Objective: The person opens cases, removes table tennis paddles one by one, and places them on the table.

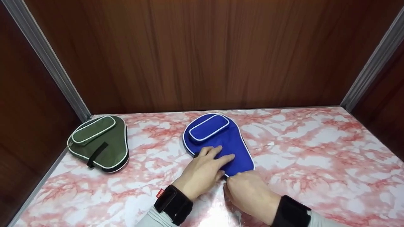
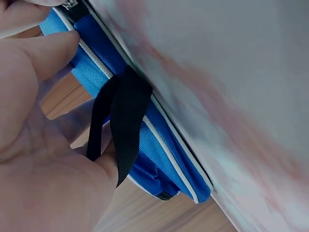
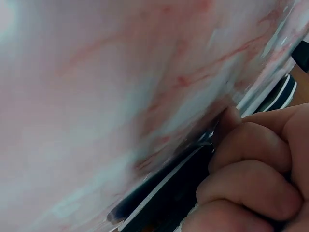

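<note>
A blue table tennis bat case (image 1: 217,138) with white piping and a raised pocket lies on the table, its narrow end toward me. Spread over its top are the fingers of my left hand (image 1: 205,170), while the thumb touches its edge. Beside that palm a black strap (image 2: 129,121) loops out from the case's side. My right hand (image 1: 249,192) is curled at the narrow end and pinches the zipper pull, which the fingers mostly hide. A bit of the metal zipper (image 2: 70,4) shows close to the fingertips in the left wrist view.
A green bat case (image 1: 107,148) with white piping and a black strap lies at the left of the table (image 1: 300,157), which has a red and white marbled top. Brown wood panels (image 1: 202,56) stand behind it and at both sides, with grey metal posts (image 1: 60,72) at the corners.
</note>
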Demonstrator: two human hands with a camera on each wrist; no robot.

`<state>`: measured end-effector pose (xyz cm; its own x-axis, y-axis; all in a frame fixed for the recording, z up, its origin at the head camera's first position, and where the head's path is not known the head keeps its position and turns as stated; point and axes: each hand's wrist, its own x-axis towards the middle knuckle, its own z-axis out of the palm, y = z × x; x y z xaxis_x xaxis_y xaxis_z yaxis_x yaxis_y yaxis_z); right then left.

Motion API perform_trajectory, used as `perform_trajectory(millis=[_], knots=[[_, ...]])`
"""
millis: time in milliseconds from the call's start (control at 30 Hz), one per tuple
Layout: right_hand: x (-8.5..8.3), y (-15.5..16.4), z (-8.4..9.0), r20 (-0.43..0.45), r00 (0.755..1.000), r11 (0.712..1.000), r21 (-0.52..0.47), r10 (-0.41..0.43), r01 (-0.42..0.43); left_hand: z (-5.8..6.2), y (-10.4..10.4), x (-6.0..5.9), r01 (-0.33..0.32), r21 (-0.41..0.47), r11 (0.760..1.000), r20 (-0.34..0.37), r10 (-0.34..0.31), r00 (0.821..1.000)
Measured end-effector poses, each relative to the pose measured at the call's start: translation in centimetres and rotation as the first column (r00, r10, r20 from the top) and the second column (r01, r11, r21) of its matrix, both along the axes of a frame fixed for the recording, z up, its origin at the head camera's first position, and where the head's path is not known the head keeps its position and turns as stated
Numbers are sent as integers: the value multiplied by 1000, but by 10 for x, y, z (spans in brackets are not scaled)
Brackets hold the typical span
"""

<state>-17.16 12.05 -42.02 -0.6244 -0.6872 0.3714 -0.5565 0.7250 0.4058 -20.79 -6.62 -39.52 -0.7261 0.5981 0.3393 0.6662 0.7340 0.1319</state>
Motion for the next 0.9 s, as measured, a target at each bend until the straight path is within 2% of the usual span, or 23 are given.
perform_trajectory(millis=[133, 267, 400, 500, 567, 667, 767, 900], knots=[[-1, -3, -1, 18, 1000, 1000, -19, -15, 16, 0, 2, 1, -1, 0, 1000, 21, 1, 1000], [0, 1, 1, 141, 989, 994, -96, -46, 59, -1, 7, 1, -3, -2, 1000, 47, 3, 999], [3, 18, 5, 230, 973, 971, -227, -22, 75, -1, 11, 0, -4, -6, 1000, 46, 4, 999], [5, 37, 9, 259, 966, 959, -276, 6, 68, 0, 12, -1, -6, -7, 1000, 34, 6, 999], [4, 49, 14, 311, 950, 951, -295, 9, 88, 0, 11, -2, -3, -3, 1000, 32, 3, 999], [-1, 67, 22, 398, 918, 930, -334, -8, 153, 1, 7, -4, 10, 10, 1000, 53, -10, 999], [-10, 79, 29, 445, 894, 895, -378, -46, 235, 2, 0, -5, 35, 33, 999, 84, -38, 996], [-21, 85, 32, 457, 886, 856, -424, -81, 296, 2, -8, -8, 65, 65, 996, 119, -72, 990]])
